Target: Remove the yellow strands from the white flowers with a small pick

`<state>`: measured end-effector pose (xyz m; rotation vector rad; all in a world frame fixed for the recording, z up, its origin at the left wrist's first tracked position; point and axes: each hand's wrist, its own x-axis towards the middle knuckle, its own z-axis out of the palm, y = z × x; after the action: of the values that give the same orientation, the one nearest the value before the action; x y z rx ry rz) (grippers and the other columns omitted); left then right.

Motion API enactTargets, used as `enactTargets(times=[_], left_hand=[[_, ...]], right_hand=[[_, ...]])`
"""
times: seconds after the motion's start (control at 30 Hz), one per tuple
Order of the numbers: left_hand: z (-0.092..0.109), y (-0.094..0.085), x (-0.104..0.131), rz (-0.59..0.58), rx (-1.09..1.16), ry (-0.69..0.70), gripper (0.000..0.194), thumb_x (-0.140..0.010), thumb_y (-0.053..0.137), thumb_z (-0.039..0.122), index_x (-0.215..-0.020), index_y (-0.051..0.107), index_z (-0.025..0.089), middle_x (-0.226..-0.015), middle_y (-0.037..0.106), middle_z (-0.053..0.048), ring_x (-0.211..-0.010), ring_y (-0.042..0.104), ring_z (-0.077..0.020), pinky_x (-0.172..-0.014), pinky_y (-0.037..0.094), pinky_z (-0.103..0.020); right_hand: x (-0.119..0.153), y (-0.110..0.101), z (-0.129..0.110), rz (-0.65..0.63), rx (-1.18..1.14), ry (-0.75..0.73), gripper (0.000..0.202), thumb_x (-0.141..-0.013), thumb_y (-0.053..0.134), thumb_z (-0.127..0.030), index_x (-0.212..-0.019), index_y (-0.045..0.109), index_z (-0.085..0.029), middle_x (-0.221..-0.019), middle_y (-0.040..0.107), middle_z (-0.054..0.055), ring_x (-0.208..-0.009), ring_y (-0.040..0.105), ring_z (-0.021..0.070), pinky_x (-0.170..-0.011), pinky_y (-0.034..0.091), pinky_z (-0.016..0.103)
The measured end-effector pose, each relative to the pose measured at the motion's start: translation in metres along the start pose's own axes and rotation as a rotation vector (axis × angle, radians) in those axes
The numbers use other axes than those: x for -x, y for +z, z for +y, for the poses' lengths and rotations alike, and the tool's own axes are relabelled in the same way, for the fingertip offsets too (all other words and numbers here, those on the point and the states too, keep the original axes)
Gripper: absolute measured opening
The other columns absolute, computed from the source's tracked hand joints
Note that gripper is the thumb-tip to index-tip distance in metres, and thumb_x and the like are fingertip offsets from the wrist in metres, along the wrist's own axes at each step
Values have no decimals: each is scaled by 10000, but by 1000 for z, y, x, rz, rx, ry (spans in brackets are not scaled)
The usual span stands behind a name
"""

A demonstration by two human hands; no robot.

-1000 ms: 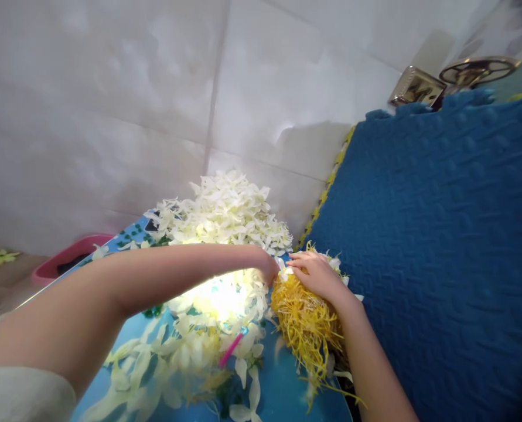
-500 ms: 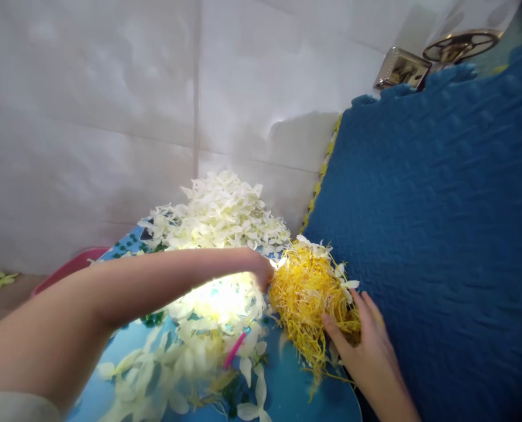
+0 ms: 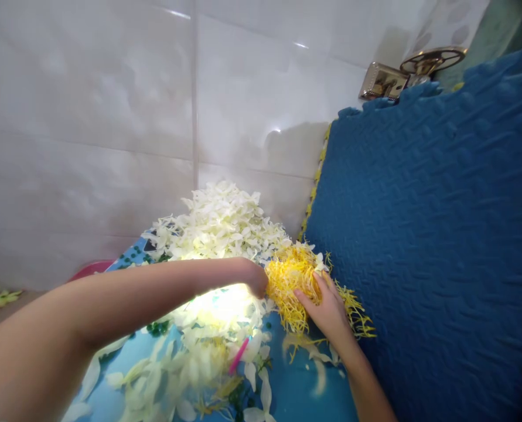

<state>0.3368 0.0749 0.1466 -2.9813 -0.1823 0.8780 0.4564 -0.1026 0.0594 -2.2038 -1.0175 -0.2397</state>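
Observation:
A loose clump of thin yellow strands (image 3: 289,281), perhaps flower stems, lies at the right end of the blue tabletop (image 3: 296,390), with a few white petals on top. My left hand (image 3: 257,280) reaches across and presses against the clump's left side; its fingers are hidden behind the strands. On the other side, my right hand (image 3: 326,308) has its thumb and fingers curved over the clump, gripping it. Some strands stick out to the right beneath my wrist. Behind my left forearm rises a large heap of white flowers (image 3: 225,220).
Scattered white petals (image 3: 150,375) and a pink stick (image 3: 239,355) lie nearer to me. A blue foam mat (image 3: 432,234) stands along the right, a tiled wall (image 3: 111,105) behind. Part of a pink container (image 3: 92,269) shows at left. A gold-coloured fitting (image 3: 382,81) is at upper right.
My right hand has moved left and up onto the clump, pushing the strands together toward my left hand. My left hand stays at the clump's left side. The view has shifted slightly.

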Motion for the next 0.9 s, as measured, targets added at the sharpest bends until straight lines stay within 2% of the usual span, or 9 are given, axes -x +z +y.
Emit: enactTargets(times=[0.13,0.4,0.57,0.73,0.9], left_hand=[[-2,0,2,13,-19,-1,288,-940,583,382,-1128,628,168,-1121,669,-74,-947,663,-202,-830,558,-421],[-7,-7,5,16,-63,-8,287,-945,576,388,-1116,629,164,-1080,677,-67,-895,670,-186,-781,571,-391],[0,-5,17,132,-162,-9,247,-944,584,351,-1102,636,167,-1084,679,-65,-906,669,-185,-798,569,-395],[4,-3,27,264,-240,-19,226,-945,584,339,-1081,644,168,-1075,683,-63,-908,669,-184,-804,568,-394],[6,-5,32,362,-252,2,205,-948,581,337,-1029,654,164,-1009,693,-49,-850,672,-166,-766,573,-368]], right_hand=[[-15,11,-1,-4,-21,-31,649,-777,631,-554,-1303,579,-178,-1468,467,184,-1349,462,370,-1084,408,498],[-34,18,-15,-30,-45,-93,641,-783,656,-514,-1310,585,-156,-1471,470,189,-1330,491,344,-1088,405,462],[-46,23,-24,-73,-64,-158,651,-778,670,-492,-1303,593,-115,-1478,466,211,-1336,487,338,-1083,414,436],[-56,29,-26,-86,-77,-192,653,-787,671,-483,-1327,573,-130,-1478,476,194,-1356,471,312,-1106,396,425],[-48,25,-34,-69,-57,-205,686,-814,648,-480,-1413,489,-186,-1578,321,154,-1424,364,332,-1123,372,461]])
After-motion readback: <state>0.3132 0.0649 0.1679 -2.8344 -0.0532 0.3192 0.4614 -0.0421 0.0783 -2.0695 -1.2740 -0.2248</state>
